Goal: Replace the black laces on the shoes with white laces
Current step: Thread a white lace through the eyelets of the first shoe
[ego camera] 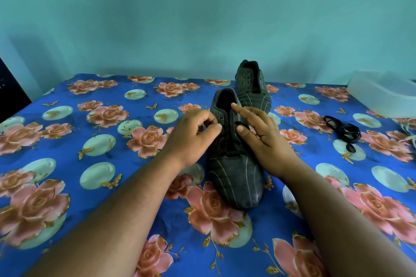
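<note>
Two hands' fingers (213, 122) flanking shoe (234, 164)

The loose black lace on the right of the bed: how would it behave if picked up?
The black lace lies in a limp tangled heap, so it would probably dangle and unravel when lifted. It looks thin, likely very light. Pushed across the sheet, it would likely bunch, not slide.

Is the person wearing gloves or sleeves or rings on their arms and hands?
No. Both forearms are bare all the way to the picture's bottom edge, with no sleeves showing. The left hand and right hand wear no gloves, and no ring, watch or bracelet shows.
</note>
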The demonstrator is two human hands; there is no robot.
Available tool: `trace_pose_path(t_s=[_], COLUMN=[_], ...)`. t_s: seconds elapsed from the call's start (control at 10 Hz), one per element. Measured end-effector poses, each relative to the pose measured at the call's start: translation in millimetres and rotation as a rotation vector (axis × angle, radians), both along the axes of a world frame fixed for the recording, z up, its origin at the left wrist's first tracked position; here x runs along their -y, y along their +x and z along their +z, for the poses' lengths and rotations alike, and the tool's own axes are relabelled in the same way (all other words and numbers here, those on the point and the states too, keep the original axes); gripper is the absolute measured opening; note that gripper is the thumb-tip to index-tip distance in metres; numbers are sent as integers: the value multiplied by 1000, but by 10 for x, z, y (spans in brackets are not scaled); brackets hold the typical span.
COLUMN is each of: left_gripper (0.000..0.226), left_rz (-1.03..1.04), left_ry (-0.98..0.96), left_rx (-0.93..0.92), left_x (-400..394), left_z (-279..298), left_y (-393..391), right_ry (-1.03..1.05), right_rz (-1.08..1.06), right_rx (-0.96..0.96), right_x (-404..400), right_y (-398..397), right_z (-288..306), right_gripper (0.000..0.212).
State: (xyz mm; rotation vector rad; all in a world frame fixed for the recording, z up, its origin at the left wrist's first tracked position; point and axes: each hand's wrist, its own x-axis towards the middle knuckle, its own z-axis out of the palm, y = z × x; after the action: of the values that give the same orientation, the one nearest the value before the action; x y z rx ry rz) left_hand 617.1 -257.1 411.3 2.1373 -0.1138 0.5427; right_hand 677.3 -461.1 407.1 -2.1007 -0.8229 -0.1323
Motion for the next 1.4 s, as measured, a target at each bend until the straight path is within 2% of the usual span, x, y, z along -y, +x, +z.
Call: trace_pose_path(t_s=[0.2,0.3,0.5,0.6,0.7,0.8,1.0,1.1,1.2,1.3,1.4], left_gripper=[36,35,25,26,33,35,32,23,24,14,25], left_rz=[-20,-6,139,118,8,12,56,144,212,204,60], left_ry=[117,104,63,-3,-24,91,101,75,49,11,-30], left_rx=[114,107,-37,-38,45,104,36,-33,-110,-66,30], left_x=[8,3,-84,-80,-33,-2,-23,-75,-130,-94,-36], left_z=[-42,-35,-44,-31,-12,-27,-39,-22,-32,-8,14], left_y=[45,53,60,54,45,41,56,34,20,16,27], right_ry=[-3,-1,-10,-13,-10,7,19,19,11,9,14], right_rz=[0,0,-1,0,3,15,22,27,19,19,18], right_rx=[1,-5,-19,-21,-18,-21,-29,-30,-43,-34,-33], right_x=[-2,-1,6,8,15,13,5,13,13,16,20], right_y=[-11,-24,-43,-43,-42,-30,-22,-33,-37,-45,-42], right_z=[11,22,43,45,48,28,26,29,35,37,38], right_gripper=[50,50,49,49,48,49,51,50,50,50,51])
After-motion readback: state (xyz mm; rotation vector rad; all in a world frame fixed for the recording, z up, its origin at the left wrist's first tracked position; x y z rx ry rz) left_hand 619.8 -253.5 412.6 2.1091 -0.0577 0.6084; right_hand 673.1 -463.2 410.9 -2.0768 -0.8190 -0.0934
